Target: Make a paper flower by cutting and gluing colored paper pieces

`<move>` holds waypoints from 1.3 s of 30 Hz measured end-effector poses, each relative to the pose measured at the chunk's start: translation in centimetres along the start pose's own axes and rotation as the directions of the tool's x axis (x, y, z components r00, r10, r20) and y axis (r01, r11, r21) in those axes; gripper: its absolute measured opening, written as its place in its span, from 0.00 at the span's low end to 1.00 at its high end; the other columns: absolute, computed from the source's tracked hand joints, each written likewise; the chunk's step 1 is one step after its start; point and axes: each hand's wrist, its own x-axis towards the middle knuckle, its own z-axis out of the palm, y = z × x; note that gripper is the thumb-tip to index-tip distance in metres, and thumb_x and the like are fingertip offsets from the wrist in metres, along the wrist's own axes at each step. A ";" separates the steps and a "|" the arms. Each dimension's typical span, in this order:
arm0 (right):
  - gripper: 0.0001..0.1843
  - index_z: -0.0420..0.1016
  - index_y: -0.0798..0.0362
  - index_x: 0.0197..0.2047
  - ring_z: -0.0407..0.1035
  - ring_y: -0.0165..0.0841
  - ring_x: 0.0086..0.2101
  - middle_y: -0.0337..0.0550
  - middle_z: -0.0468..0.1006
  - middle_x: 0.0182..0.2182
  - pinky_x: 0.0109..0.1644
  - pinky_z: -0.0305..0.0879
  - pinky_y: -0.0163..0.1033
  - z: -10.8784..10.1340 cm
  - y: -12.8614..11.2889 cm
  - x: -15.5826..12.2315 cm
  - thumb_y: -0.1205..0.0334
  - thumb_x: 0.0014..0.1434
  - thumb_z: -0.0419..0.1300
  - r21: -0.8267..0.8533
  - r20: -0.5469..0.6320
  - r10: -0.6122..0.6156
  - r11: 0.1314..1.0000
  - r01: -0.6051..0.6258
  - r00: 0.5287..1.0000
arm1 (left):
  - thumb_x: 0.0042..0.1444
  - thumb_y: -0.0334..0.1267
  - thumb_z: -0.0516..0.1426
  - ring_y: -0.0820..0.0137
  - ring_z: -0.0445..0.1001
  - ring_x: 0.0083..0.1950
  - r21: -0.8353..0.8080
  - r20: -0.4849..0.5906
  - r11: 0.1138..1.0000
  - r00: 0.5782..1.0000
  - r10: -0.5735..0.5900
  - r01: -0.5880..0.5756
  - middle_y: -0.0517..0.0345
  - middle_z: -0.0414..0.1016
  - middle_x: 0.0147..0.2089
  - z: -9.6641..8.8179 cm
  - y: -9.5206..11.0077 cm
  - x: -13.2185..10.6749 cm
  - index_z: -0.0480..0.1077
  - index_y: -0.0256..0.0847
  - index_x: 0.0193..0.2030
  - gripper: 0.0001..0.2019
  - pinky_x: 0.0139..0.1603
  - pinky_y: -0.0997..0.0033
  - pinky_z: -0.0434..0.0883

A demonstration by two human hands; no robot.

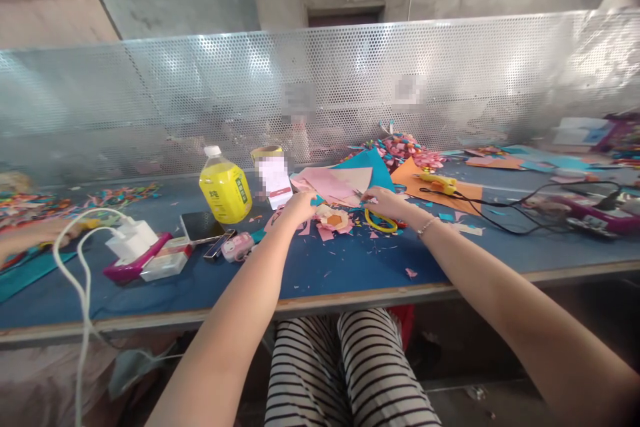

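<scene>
My left hand [301, 204] is closed at the fingertips on a small blue paper piece [317, 200], above the scraps on the table. Across from it, my right hand [384, 201] is closed too, with a thin greyish tip showing at its fingers; I cannot make out what it is. Between and below the hands lies a layered paper flower [334, 219], pale with an orange-brown centre. A yellow loop [380, 223] rests just under my right hand. Behind the hands, pink paper sheets [330, 183] overlap a blue sheet [373, 163].
To the left stand a yellow bottle [225, 193], a phone [274, 181] and a purple power strip [131, 268] with white chargers. A yellow glue gun [437, 183] lies on orange paper [467, 195]. A perforated metal screen [350, 87] closes the back. Another person's arm [30, 240] reaches in at far left.
</scene>
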 end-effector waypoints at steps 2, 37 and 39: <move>0.13 0.72 0.57 0.41 0.64 0.35 0.45 0.49 0.73 0.41 0.50 0.58 0.36 0.3 0.3 0.0 0.65 0.51 0.55 -0.033 0.007 -0.022 0.999 0.022 1.000 | 0.38 0.30 0.58 0.64 0.72 0.39 -0.026 0.039 0.999 0.999 -0.027 0.028 0.51 0.75 0.37 0.5 -0.6 0.0 0.71 0.41 0.31 0.09 0.39 0.71 0.65; 0.18 0.68 0.60 0.41 0.66 0.46 0.40 0.61 0.70 0.40 0.37 0.59 0.40 -1.2 1.5 -0.7 0.59 0.47 0.56 -0.384 0.023 0.292 0.886 -0.261 0.956 | 0.44 0.28 0.55 0.65 0.71 0.36 -0.224 -0.243 0.968 0.955 -0.168 0.113 0.54 0.74 0.32 -0.4 0.5 0.6 0.71 0.40 0.30 0.06 0.40 0.66 0.66; 0.18 0.68 0.61 0.40 0.68 0.45 0.38 0.62 0.72 0.38 0.34 0.59 0.39 -1.6 1.3 -1.0 0.57 0.49 0.55 -0.394 0.081 0.351 0.871 -0.294 0.933 | 0.45 0.30 0.55 0.68 0.71 0.35 -0.365 -0.375 0.928 0.900 -0.222 0.076 0.55 0.73 0.31 -1.0 1.1 0.8 0.71 0.39 0.29 0.04 0.40 0.68 0.66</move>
